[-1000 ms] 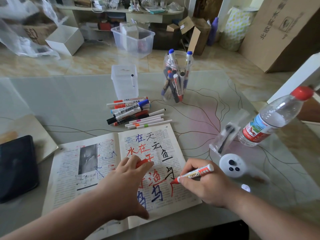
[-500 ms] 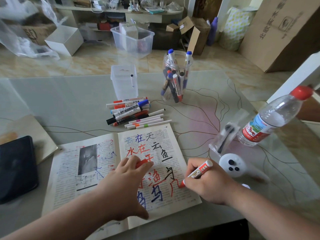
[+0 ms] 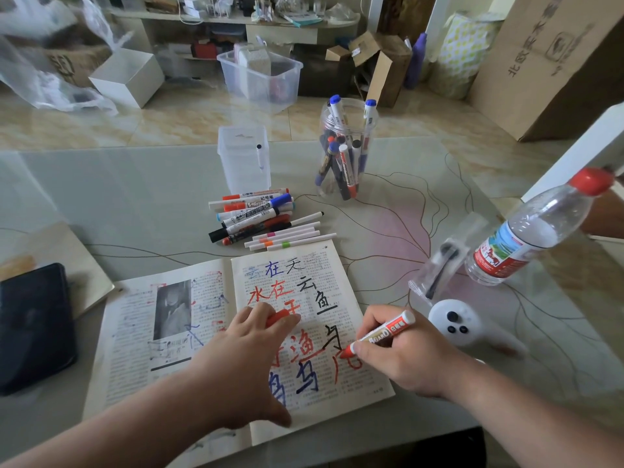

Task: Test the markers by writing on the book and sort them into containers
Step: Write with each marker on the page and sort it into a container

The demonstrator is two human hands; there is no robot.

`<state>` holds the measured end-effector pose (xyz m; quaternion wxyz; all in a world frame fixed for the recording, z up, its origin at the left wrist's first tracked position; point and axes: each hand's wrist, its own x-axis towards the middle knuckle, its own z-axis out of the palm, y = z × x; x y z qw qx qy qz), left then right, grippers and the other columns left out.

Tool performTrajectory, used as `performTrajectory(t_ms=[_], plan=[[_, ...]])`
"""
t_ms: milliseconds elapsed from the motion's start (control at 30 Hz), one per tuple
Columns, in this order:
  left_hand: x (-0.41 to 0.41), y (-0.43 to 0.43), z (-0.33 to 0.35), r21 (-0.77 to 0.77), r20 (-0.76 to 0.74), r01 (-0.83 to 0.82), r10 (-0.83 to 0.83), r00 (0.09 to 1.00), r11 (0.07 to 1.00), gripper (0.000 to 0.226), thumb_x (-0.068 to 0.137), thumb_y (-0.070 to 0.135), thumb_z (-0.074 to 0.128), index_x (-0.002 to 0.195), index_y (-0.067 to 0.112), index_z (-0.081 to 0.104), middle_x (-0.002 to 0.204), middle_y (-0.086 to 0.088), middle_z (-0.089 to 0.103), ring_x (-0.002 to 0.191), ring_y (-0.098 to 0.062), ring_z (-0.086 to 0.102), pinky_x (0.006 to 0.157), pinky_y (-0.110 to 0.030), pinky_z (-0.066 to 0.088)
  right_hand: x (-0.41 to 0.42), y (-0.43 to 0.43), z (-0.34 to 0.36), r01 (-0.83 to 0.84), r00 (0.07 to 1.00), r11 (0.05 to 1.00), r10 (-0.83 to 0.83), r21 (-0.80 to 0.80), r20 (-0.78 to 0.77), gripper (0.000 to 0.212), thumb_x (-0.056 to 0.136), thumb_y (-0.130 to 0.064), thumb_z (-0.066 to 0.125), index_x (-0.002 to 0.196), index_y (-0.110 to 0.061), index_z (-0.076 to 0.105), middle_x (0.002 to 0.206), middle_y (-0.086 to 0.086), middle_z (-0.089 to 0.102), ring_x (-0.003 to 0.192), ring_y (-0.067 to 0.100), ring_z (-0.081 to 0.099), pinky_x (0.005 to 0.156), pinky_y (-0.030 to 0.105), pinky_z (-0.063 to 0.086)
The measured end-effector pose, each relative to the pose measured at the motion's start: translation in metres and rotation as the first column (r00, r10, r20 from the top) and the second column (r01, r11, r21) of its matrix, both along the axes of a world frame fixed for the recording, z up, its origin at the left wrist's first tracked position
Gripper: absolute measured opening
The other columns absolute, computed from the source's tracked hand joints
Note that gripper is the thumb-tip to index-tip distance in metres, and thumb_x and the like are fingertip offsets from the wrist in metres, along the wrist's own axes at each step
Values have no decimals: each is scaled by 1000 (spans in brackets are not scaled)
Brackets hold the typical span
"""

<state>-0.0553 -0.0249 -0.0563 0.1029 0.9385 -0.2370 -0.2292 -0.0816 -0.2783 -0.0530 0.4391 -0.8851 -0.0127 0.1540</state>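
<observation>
Hidden/unclear: the left hand (image 3: 243, 363) lies on the open book (image 3: 175, 363) and covers the middle of the right page. Its fingers curl round a red cap (image 3: 277, 319), which is mostly concealed. The left forearm cuts off the book's lower edge. The printed text is too small to read, and the photo on the left page is blurred. The right hand (image 3: 401, 359) grips the red marker (image 3: 385, 334) pen-fashion, tip touching the right page at a red stroke.

Surroundings: loose markers (image 3: 256, 217) are piled on the glass table (image 3: 101, 197) just beyond the book. Behind them stands a square clear container (image 3: 244, 170) with one small pen inside. To its right, a round clear jar (image 3: 347, 184) holds several markers. Right of the book are a white controller (image 3: 452, 324), a clear packet (image 3: 439, 268) with a dark item, and a water bottle (image 3: 526, 238). A dark case (image 3: 33, 325) lies at the left edge.

Writing: the held marker reads "BOARD" and one loose marker reads "记号笔". Handwritten on the page are "在天" and "水在". The cardboard box (image 3: 547, 62) reads "北欧".
</observation>
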Motion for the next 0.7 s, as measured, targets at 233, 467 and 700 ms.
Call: performTrajectory(t_ms=[233, 467, 700], plan=[[-1, -1, 2, 19, -12, -13, 13, 1000, 1000, 136, 52, 78, 80, 155, 44, -1, 145, 20, 13, 138, -7, 16, 115, -34, 38, 0, 1, 5, -15, 1000, 998, 15, -59, -4, 16, 81, -21, 72, 72, -20, 59, 64, -3, 62, 59, 10, 53, 62, 40, 49], [-1, -1, 2, 26, 2, -10, 9, 1000, 1000, 133, 54, 77, 80, 156, 44, 0, 146, 19, 14, 140, -8, 16, 117, -35, 36, 1, 1, 0, -28, 999, 998, 29, -55, 13, 15, 83, -24, 72, 74, -18, 61, 66, -2, 64, 63, 18, 57, 62, 39, 50], [7, -2, 12, -242, 6, -200, 207, 978, 949, 46, 106, 36, 39, 151, 44, 33, 131, 20, 46, 123, -2, 44, 105, -24, 39, 12, 5, 17, 85, 994, 959, -62, 269, -92, 13, 73, -24, 75, 72, -12, 70, 64, 6, 67, 64, 17, 59, 61, 29, 47]])
